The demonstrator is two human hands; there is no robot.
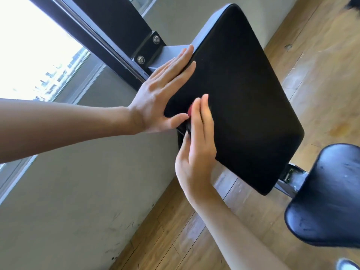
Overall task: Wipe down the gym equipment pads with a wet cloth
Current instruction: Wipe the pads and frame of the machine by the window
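Window, far left, overexposed. Left hand: grip spread flat, straight fingers against the left edge of the black back pad. Red cloth: only a sliver shows, the rest hidden under the right hand, whose straight fingers lie pressed together over it at the pad's edge; thumb indistinct. Seat pad, cut off at right, stands above the wooden floor.
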